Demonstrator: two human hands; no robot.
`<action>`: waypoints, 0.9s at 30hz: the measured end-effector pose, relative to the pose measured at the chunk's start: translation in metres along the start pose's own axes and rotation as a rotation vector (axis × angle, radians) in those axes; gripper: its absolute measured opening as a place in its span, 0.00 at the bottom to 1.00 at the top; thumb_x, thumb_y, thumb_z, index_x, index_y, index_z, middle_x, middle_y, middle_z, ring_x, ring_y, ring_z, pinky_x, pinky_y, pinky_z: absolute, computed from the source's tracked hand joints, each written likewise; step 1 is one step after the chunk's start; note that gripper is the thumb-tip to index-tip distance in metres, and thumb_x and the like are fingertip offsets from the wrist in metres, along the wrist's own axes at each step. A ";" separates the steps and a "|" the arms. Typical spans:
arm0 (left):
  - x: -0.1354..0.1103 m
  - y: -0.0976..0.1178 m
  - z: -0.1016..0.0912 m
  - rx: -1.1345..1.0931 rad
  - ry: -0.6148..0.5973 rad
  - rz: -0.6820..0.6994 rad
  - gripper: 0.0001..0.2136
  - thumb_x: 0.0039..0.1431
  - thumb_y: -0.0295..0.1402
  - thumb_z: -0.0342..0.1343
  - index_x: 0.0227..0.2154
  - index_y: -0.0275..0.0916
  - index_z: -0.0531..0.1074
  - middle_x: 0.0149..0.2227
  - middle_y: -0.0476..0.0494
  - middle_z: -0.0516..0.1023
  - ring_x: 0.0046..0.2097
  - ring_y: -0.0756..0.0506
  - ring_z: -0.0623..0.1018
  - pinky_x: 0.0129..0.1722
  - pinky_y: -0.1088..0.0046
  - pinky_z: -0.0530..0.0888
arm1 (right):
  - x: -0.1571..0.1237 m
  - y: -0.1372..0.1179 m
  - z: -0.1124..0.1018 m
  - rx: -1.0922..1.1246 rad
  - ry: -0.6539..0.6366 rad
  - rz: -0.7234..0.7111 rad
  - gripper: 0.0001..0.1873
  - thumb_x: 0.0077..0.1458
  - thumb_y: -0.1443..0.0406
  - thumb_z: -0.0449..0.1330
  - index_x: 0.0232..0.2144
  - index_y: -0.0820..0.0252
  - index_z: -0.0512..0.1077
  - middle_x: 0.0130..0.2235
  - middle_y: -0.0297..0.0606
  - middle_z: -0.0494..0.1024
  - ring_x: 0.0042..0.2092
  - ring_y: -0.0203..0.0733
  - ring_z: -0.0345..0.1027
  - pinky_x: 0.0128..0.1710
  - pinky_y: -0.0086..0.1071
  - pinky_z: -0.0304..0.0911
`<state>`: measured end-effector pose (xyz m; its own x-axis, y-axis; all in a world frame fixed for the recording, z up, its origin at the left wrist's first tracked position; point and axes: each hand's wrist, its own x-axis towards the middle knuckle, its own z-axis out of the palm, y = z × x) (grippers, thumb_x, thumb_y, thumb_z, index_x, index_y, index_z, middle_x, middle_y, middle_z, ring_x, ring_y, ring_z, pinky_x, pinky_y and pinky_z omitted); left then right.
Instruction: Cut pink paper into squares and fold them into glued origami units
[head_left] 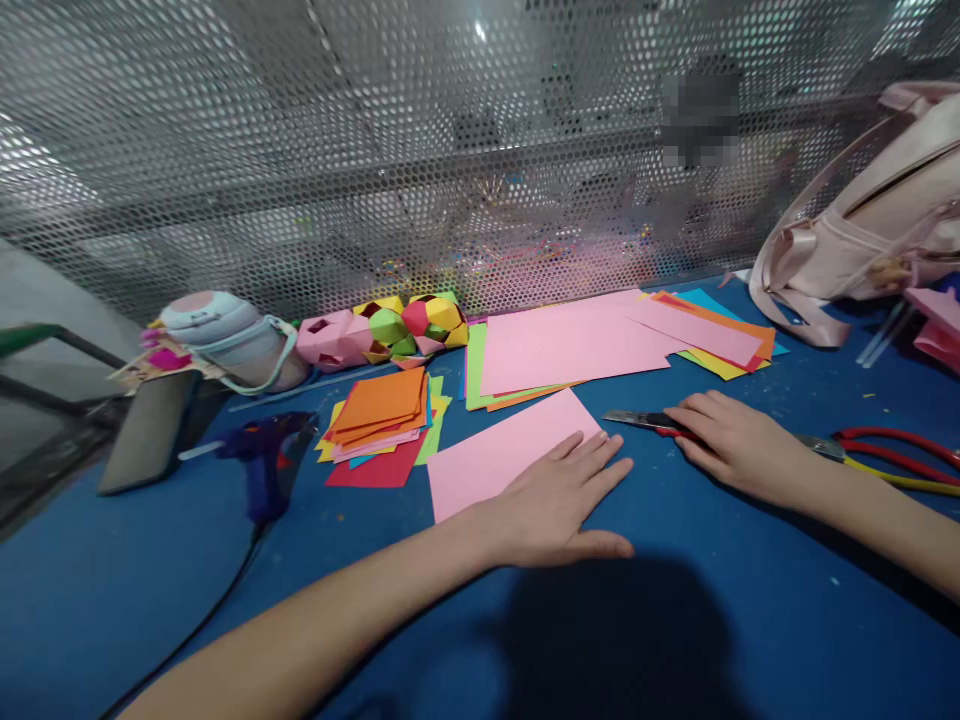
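A pink sheet of paper (pixel 502 450) lies on the blue table in front of me. My left hand (pixel 559 500) rests flat across its right part, fingers stretched out and apart. To the right, my right hand (pixel 724 440) is closed around the handle of a utility knife (pixel 645 417) with a red and black grip. Its blade points left, apart from the sheet's right corner. Behind the sheet lies a stack of larger coloured papers, a pink one (pixel 570 345) on top. Left of it sits a pile of small square papers (pixel 382 405).
At left are a blue glue gun (pixel 262 460) with a cord, a phone (pixel 150 430) and a bottle (pixel 232 340). Folded paper shapes (pixel 412 325) stand near the perforated metal screen (pixel 420 150). Red-handled pliers (pixel 892 450) and a pale backpack (pixel 885 210) are at right.
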<state>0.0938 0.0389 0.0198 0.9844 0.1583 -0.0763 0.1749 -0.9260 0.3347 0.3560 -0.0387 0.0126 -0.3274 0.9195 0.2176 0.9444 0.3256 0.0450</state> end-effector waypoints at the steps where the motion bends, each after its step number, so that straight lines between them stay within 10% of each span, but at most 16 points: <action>1: -0.001 0.000 -0.001 -0.016 -0.003 0.001 0.38 0.59 0.57 0.37 0.63 0.32 0.48 0.66 0.32 0.43 0.67 0.39 0.44 0.64 0.57 0.44 | 0.000 0.000 0.001 -0.004 0.008 -0.004 0.19 0.62 0.63 0.46 0.48 0.68 0.69 0.40 0.48 0.71 0.41 0.49 0.64 0.42 0.42 0.63; 9: -0.002 0.001 -0.002 -0.065 0.050 -0.042 0.35 0.61 0.53 0.41 0.61 0.30 0.53 0.65 0.32 0.51 0.66 0.39 0.50 0.64 0.55 0.46 | 0.000 -0.001 0.003 -0.028 0.054 0.019 0.19 0.61 0.62 0.46 0.45 0.67 0.70 0.39 0.48 0.73 0.40 0.49 0.65 0.39 0.42 0.63; 15: -0.013 -0.001 0.006 0.007 0.349 -0.123 0.20 0.67 0.40 0.37 0.49 0.34 0.67 0.48 0.38 0.75 0.54 0.44 0.72 0.61 0.63 0.60 | -0.001 -0.004 0.007 -0.098 0.057 0.083 0.20 0.62 0.60 0.45 0.44 0.66 0.71 0.38 0.48 0.74 0.39 0.49 0.67 0.39 0.42 0.64; 20: -0.030 -0.006 0.010 0.190 0.296 0.006 0.24 0.65 0.45 0.39 0.51 0.31 0.66 0.55 0.32 0.70 0.58 0.37 0.68 0.59 0.54 0.61 | 0.003 -0.012 -0.003 -0.135 0.156 0.077 0.20 0.60 0.58 0.49 0.45 0.66 0.71 0.45 0.50 0.75 0.44 0.54 0.67 0.40 0.46 0.63; 27: -0.029 -0.004 0.012 0.313 0.328 0.068 0.26 0.63 0.47 0.42 0.51 0.29 0.66 0.53 0.29 0.70 0.56 0.35 0.68 0.56 0.54 0.65 | 0.026 -0.070 0.002 0.200 0.056 -0.338 0.26 0.59 0.61 0.53 0.58 0.67 0.60 0.57 0.49 0.67 0.58 0.47 0.59 0.56 0.43 0.57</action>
<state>0.0639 0.0341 0.0089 0.9559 0.1474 0.2541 0.1458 -0.9890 0.0253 0.2811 -0.0376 0.0127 -0.6117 0.7413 0.2762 0.7573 0.6497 -0.0662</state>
